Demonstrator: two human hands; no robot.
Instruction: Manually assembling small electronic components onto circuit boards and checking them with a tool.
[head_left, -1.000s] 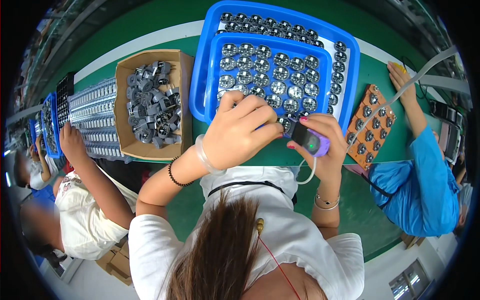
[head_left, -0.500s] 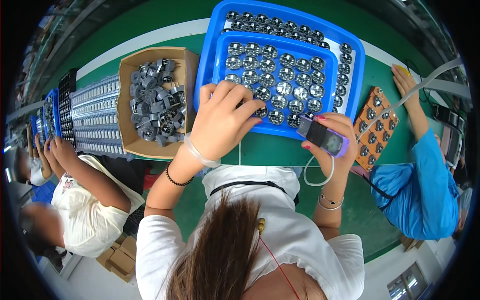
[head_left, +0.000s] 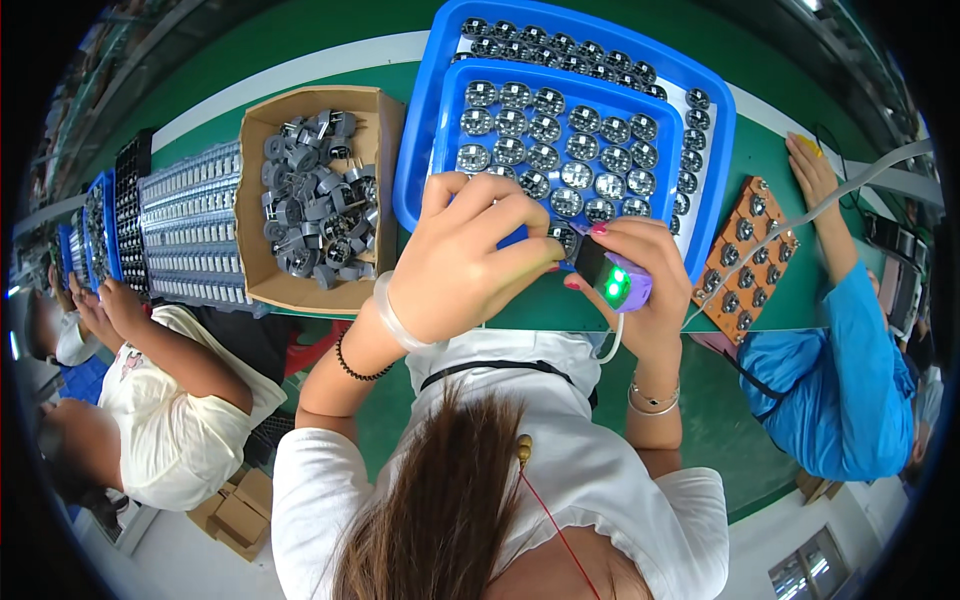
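Note:
My right hand (head_left: pixel 642 262) grips a small purple-and-black handheld device (head_left: pixel 622 280) with a white cable; two green lights glow on it. Its far end points at the fingertips of my left hand (head_left: pixel 475 255). The left hand is closed over the near edge of a blue tray (head_left: pixel 437 145), its fingers curled and pressed together; whatever they hold is hidden. Rows of round, clear-rimmed parts with dark circuit boards (head_left: pixel 575 175) lie in this tray. One such round part (head_left: pixel 562 237) shows between the two hands, beside the device's end.
A larger blue tray (head_left: pixel 722 130) with more round parts lies beneath the front tray. To the left stands a cardboard box (head_left: pixel 390 200) of grey plug-like parts, beyond it ribbed grey trays (head_left: pixel 190 225). An orange board (head_left: pixel 742 265) and a co-worker's hand (head_left: pixel 812 175) are right; another co-worker works left.
My right hand has moved left with the device, bringing it against the left fingertips. The device has turned, and its green lights now show. My left hand has shifted slightly right.

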